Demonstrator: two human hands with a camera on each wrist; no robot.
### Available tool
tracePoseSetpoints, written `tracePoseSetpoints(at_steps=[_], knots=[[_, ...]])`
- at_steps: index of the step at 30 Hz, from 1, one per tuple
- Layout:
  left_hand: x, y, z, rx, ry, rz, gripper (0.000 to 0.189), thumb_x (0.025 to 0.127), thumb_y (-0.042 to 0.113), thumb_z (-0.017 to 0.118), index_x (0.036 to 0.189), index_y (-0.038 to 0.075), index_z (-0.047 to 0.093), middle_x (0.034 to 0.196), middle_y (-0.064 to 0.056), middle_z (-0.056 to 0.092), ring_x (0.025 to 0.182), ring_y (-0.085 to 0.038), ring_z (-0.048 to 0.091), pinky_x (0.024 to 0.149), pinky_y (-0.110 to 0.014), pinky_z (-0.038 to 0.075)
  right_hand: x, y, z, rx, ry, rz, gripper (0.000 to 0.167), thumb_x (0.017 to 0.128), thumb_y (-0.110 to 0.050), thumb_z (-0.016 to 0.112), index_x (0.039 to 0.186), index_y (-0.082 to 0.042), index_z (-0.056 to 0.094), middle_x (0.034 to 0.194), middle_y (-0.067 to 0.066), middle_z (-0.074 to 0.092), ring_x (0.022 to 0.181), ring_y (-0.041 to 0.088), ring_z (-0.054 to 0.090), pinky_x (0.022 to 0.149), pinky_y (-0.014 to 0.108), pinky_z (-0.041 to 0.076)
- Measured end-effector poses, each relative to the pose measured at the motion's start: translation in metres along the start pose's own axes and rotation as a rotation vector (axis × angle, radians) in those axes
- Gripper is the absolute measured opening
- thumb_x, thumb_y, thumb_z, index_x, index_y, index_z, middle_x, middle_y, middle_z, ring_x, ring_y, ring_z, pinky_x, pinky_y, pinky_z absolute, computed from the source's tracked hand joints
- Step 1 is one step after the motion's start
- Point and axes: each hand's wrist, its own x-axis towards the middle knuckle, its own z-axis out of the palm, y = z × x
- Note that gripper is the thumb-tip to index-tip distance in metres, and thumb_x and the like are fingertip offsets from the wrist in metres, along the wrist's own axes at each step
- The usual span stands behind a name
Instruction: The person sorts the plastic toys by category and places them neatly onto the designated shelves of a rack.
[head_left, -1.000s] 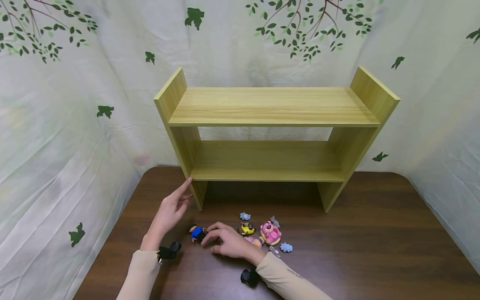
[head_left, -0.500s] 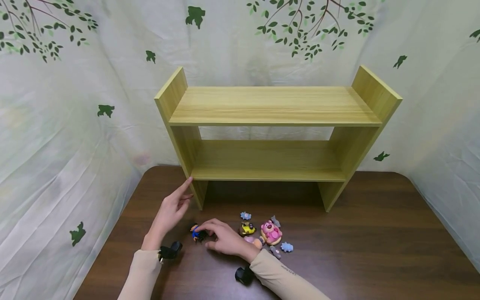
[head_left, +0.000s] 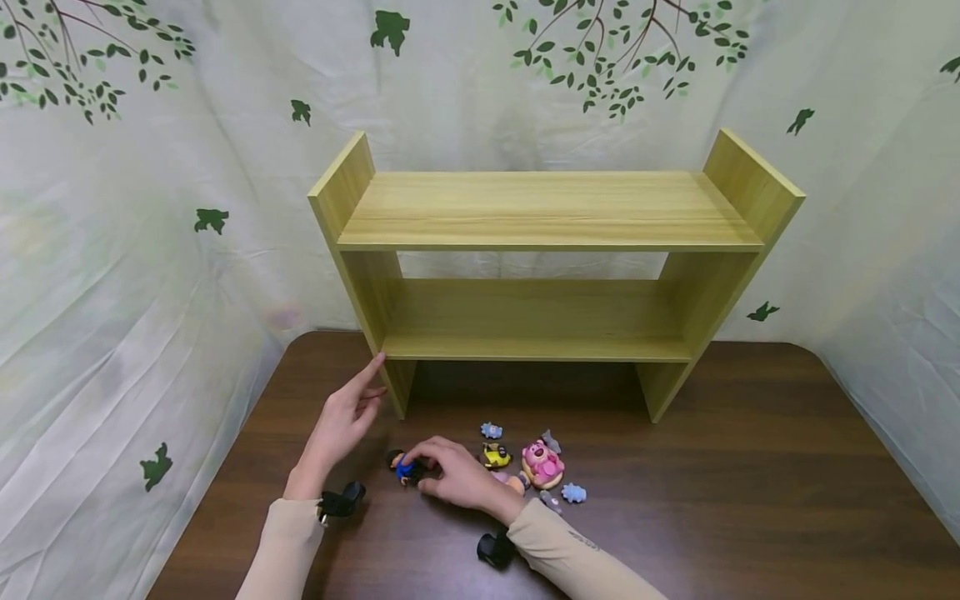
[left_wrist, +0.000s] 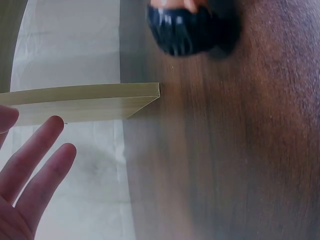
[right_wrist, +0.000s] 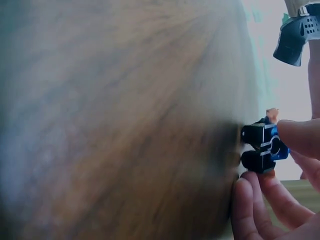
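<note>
My right hand pinches a small toy figurine low over the brown table. The figurine has black hair, a blue top and black trousers. In the right wrist view its black legs show between thumb and fingers; in the left wrist view only its glossy black head shows at the top. My left hand has its index finger stretched out, its tip at the front edge of the left side panel of the wooden shelf. That hand holds nothing.
Right of my right hand lie a yellow-and-brown toy, a pink bear figurine, two light-blue pieces, one of them a near blue piece, and small grey pieces. A leaf-printed cloth hangs behind the table.
My right hand has closed its grip on the figurine, first reaching left over it, then shifting slightly right with it. My left hand stays at the shelf panel.
</note>
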Motion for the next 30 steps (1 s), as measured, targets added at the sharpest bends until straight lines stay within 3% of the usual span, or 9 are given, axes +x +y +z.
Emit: tracePoseSetpoints(at_steps=[7,14,30], knots=[[0.0006,0.0015,0.0018,-0.002,0.003,0.009,0.075,0.084,-0.014,0.058,0.149,0.017,0.036,0.137,-0.020,0.048,0.093,-0.033,0.066,0.070,-0.040,0.054,-0.0020,-0.0028,-0.0051,-0.096,0.052,0.024,0.019,0.082,-0.015,0.073,0.100,-0.019,0.066,0.107,-0.005,0.058,0.102,0.009,0.051,0.088,0.024,0.041],[-0.0002,0.0017,0.0030,-0.002,0.023,0.026,0.076,0.083,-0.014,0.059,0.149,0.017,0.037,0.133,-0.022,0.051,0.092,-0.033,0.066,0.069,-0.041,0.054,0.0009,-0.0072,-0.0026,-0.154,0.049,0.035,0.028,0.083,-0.023,0.074,0.110,-0.021,0.065,0.113,-0.003,0.055,0.106,0.013,0.049,0.089,0.027,0.041],[-0.0005,0.0020,0.0036,-0.016,0.035,0.036,0.076,0.083,-0.016,0.059,0.148,0.016,0.038,0.136,-0.020,0.049,0.092,-0.032,0.067,0.069,-0.040,0.054,0.0014,-0.0056,0.0006,-0.210,0.043,0.095,0.030,0.077,-0.032,0.080,0.101,-0.023,0.063,0.096,-0.009,0.053,0.091,0.009,0.051,0.076,0.023,0.042]])
